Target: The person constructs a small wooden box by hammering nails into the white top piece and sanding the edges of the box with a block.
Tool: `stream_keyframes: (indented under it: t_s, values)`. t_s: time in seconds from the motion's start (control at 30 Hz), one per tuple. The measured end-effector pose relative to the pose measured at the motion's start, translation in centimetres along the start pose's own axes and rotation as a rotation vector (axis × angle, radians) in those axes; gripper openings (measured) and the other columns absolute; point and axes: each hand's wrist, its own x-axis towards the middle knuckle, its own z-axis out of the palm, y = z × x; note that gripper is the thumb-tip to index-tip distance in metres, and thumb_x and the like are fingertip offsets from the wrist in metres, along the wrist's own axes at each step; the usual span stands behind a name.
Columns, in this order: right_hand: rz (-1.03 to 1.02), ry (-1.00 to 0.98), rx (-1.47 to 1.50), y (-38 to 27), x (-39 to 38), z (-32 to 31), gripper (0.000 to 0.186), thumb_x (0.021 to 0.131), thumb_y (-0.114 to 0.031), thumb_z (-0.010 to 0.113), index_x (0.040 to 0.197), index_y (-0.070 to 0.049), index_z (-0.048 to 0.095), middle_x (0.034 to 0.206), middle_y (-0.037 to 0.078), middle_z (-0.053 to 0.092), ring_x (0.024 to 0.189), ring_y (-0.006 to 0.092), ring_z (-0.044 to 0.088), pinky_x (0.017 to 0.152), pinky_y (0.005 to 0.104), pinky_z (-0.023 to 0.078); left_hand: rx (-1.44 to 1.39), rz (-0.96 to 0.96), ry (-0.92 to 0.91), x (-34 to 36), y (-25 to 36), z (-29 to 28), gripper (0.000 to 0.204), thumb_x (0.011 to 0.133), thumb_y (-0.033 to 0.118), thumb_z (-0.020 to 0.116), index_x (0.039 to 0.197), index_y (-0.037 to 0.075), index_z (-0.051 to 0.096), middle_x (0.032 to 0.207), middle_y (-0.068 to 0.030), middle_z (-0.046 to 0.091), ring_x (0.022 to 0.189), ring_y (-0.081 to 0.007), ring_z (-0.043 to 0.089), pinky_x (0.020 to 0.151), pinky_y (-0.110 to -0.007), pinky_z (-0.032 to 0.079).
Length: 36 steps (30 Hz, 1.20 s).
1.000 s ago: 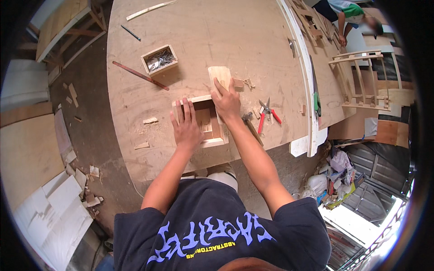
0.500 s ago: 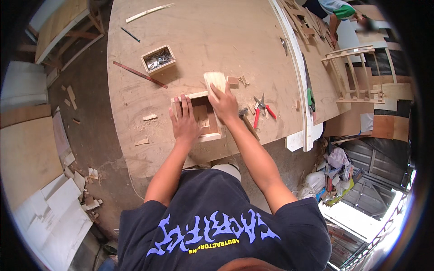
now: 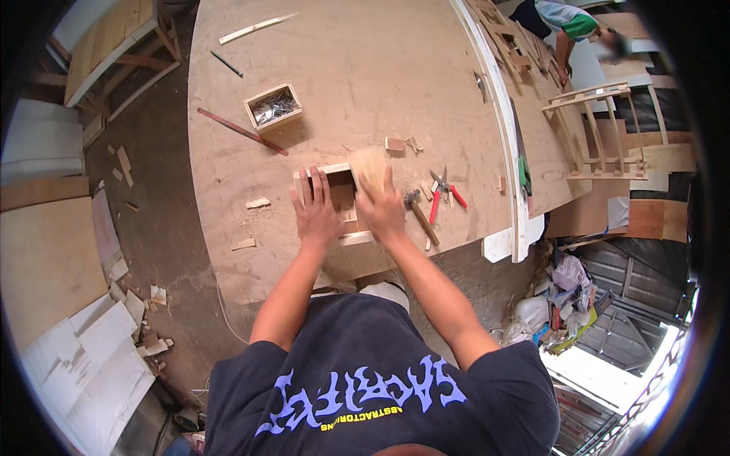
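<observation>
A small open-topped wooden box (image 3: 356, 239) rests near the front edge of the wooden worktable. My left hand (image 3: 316, 216) grips its left side, with the fingers bent over the wall. My right hand (image 3: 382, 211) is closed on a pale flat wooden block (image 3: 369, 163), which lies along the box's right wall. The block and this hand hide most of that wall, and I cannot tell what is on the block's underside. Just right of my right hand lies a hammer (image 3: 420, 217) with a wooden handle, beside red-handled snips (image 3: 447, 191) with spread handles.
A small box of nails (image 3: 274, 108) sits farther back on the worktable (image 3: 365, 61), near a reddish-brown strip (image 3: 242, 131) and a dark pencil-like stick (image 3: 226, 64). Wood scraps (image 3: 395, 144) lie about. A long pale board (image 3: 498, 106) runs along the right; another person (image 3: 570, 34) works beyond it.
My right hand has drawn the wooden block toward me along the box's right wall. My left hand stays on the left side. The whole view has shifted slightly.
</observation>
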Motion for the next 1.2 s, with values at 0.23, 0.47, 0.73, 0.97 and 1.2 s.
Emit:
stream_keyframes:
  t_s: [0.23,0.47,0.73,0.97,1.2]
  values:
    - [0.057,0.075,0.056,1.1,2.0,1.1,0.056,0.092,-0.038,0.074,0.148,-0.033,0.067,0.165,0.035,0.038,0.115,0.0514,0.067,0.101,0.0532,0.053,0.007,0.009,-0.09,-0.4,0.8,-1.0,0.11,0.085,0.043,0.068,0.171,-0.001,0.016,0.18,-0.0164,0.012,0.167,-0.0362,0.006,0.13,-0.061,0.011]
    - [0.008,0.098,0.077,1.9,-8.8,1.1,0.055,0.097,-0.041,0.069,0.151,-0.029,0.065,0.163,0.038,0.038,0.13,0.0489,0.062,0.107,0.0563,0.049,-0.012,-0.007,-0.033,0.2,0.3,-0.1,0.107,0.085,0.037,0.067,0.171,-0.001,0.016,0.18,-0.0167,0.01,0.167,-0.0366,0.006,0.131,-0.061,0.01]
    - [0.117,0.15,0.117,2.5,3.5,2.3,0.053,0.099,-0.042,0.067,0.151,-0.03,0.065,0.162,0.039,0.039,0.135,0.0531,0.057,0.114,0.0579,0.045,0.042,0.006,-0.099,0.0,1.3,-1.0,0.108,0.082,0.035,0.067,0.171,-0.002,0.015,0.18,-0.0168,0.011,0.167,-0.0367,0.005,0.13,-0.062,0.009]
    - [0.031,0.119,0.11,1.4,-9.1,0.5,0.057,0.095,-0.038,0.071,0.151,-0.027,0.065,0.162,0.039,0.039,0.137,0.0488,0.058,0.109,0.0544,0.049,0.012,-0.006,-0.032,0.3,0.3,-0.2,0.112,0.079,0.034,0.07,0.17,-0.002,0.016,0.179,-0.0171,0.012,0.167,-0.0366,0.007,0.13,-0.061,0.012]
    - [0.127,0.183,0.093,1.7,5.4,1.9,0.051,0.097,-0.041,0.067,0.146,-0.025,0.07,0.158,0.04,0.043,0.129,0.0488,0.063,0.111,0.0526,0.047,-0.009,0.01,-0.069,0.1,1.8,-1.2,0.111,0.079,0.033,0.07,0.17,-0.002,0.017,0.18,-0.0168,0.012,0.167,-0.0364,0.009,0.13,-0.061,0.014]
